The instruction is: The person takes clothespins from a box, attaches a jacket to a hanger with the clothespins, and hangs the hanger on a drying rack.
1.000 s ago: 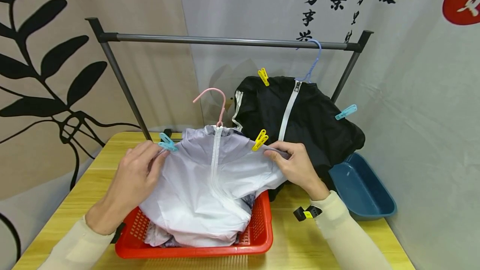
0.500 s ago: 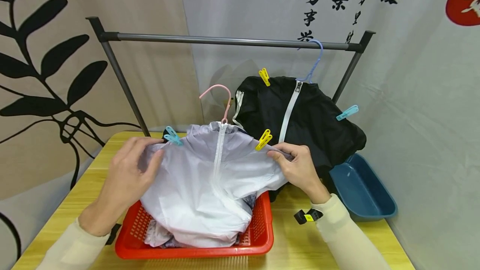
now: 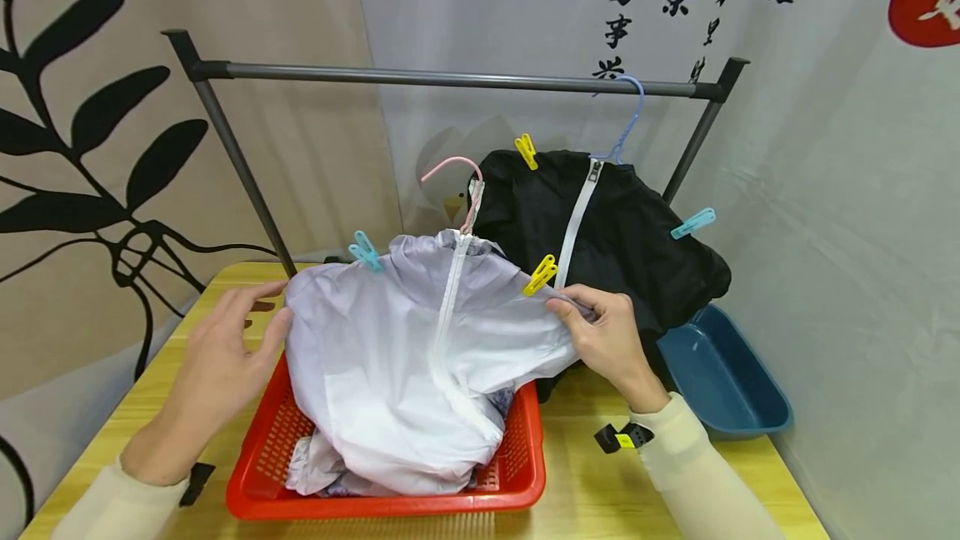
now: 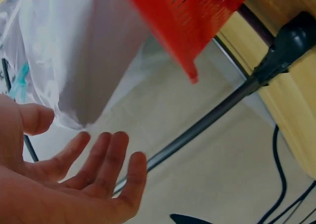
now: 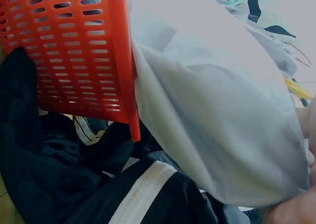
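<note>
A pale lilac-and-white zip jacket (image 3: 375, 357) hangs on a pink hanger (image 3: 472, 182), its lower part over the red basket (image 3: 262, 507). A blue clothespin (image 3: 365, 252) sits on its left shoulder, a yellow clothespin (image 3: 540, 275) on its right. My right hand (image 3: 611, 340) pinches the jacket's right shoulder edge between thumb and fingers. Beside the left sleeve, my left hand (image 3: 217, 365) is spread with nothing in it; in the left wrist view its fingers (image 4: 113, 155) stand close to the sleeve fabric.
Behind stands a dark metal rack (image 3: 450, 77). From it a black jacket (image 3: 637, 240) hangs on a blue hanger (image 3: 630, 123), with a yellow and a blue clothespin on it. A blue bin (image 3: 735, 382) stands at the right of the wooden table (image 3: 585, 498).
My left hand has let go of the jacket's left shoulder and moved left, its fingers opening. The jacket and pink hanger have shifted right and up a little. My right hand keeps its pinch.
</note>
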{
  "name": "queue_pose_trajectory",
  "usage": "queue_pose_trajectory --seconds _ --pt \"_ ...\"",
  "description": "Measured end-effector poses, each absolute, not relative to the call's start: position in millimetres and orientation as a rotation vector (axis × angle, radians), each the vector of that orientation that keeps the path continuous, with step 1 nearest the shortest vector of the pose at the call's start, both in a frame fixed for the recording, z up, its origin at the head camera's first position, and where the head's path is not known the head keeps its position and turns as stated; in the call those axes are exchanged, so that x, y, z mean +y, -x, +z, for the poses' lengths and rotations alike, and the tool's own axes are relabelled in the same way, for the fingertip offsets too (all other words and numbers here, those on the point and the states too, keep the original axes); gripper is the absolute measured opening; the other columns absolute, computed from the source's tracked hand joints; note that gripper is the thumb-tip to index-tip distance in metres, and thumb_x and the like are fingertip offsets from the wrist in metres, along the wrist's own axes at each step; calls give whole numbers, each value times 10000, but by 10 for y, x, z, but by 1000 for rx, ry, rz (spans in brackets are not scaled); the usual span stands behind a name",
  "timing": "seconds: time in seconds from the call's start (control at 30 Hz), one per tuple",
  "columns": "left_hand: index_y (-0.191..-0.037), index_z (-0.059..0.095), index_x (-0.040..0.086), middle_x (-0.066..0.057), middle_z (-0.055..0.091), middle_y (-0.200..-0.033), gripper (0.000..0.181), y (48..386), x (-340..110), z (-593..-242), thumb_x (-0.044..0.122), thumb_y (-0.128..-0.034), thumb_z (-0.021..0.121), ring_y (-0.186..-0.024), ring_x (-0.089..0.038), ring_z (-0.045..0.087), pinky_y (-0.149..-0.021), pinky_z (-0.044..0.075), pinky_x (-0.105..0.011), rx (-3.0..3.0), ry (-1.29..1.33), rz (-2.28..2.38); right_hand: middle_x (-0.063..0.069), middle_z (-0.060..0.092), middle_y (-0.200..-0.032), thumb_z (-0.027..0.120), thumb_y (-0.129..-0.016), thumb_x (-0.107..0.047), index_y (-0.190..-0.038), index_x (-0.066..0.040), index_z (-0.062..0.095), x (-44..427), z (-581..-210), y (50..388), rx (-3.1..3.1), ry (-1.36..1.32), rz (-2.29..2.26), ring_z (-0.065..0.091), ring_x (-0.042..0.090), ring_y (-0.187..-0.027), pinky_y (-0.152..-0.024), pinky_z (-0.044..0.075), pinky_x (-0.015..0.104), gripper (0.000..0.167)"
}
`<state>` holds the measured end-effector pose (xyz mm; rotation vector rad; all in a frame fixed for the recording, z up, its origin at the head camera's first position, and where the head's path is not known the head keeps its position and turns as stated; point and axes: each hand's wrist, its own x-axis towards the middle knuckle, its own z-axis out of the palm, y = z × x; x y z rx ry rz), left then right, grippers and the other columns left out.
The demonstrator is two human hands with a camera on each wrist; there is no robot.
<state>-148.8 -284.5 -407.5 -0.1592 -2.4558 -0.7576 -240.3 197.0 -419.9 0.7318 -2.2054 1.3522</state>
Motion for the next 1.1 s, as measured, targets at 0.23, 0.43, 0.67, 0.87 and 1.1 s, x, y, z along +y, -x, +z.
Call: queue_pose_trajectory --seconds 0.23,0.43,0.67,0.87,1.1 --pt "-1533 664 -40 -362 676 -1494 418 1469 -2999 -4185 155 -1164 687 -1182 -582 767 -883 694 -670 -2641 96 -773 120 896 -1017 867 -1034 -38 -1071 -24 900 2015 -4211 2370 -2201 -681 1343 766 71 -833 -739 594 158 52" --pt "-1592 604 -58 -414 680 -1494 504 1500 -3112 -4274 222 -1178 674 -1066 -531 828 -798 708 -621 -2857 39 -763 120 896 -1024 860 -1040 -40 -1070 -22 898 2042 -4225 2358 -2198 -650 1326 748 43 -850 -746 573 145 52" --pt "-1601 563 -61 -365 783 -1309 598 1552 -3133 -4369 259 -1132 751 -827 -290 819 -702 694 -472 -3012 33 -763 118 897 -1016 870 -1032 -39 -1065 -36 905 2047 -4217 2344 -2201 -627 1321 744 31 -850 -743 568 146 48" --pt "-1621 538 -66 -336 785 -1223 620 1570 -3117 -4387 197 -1107 763 -746 -203 766 -623 671 -369 -3033 5 -860 118 893 -998 871 -1034 -43 -1065 -33 906 2054 -4222 2332 -2210 -605 1320 723 45 -819 -706 546 158 47" --pt "-1617 542 -69 -350 779 -1216 609 1563 -3169 -4385 180 -1107 763 -754 -213 782 -625 680 -371 -3034 -17 -874 117 890 -987 871 -1037 -53 -1063 -26 903 2064 -4227 2320 -2217 -597 1336 725 48 -813 -701 551 165 49"
